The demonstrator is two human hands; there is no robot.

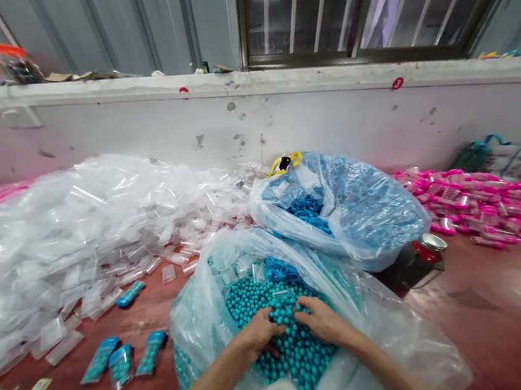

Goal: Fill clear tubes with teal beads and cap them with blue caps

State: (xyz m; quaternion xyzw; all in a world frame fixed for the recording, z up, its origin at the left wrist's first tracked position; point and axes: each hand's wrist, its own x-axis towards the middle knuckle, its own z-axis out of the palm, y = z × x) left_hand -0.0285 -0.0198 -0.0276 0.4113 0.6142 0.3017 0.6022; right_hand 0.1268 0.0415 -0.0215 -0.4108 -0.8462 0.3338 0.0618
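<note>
A big clear plastic bag (198,305) stands open in front of me, full of small teal balls (250,299). My left hand (258,333) and my right hand (322,320) both rest in the balls, fingers curled down into the heap and nearly touching each other. A small clear packet (280,294) lies on the balls just beyond my fingers. Whether either hand grips anything is hidden by the balls.
A second bag (362,207) of blue balls stands behind. A heap of empty clear packets (64,233) fills the left. Filled teal packets (119,360) lie on the red floor. Pink filled packets (482,204) lie right, a small scale (422,253) near the bags.
</note>
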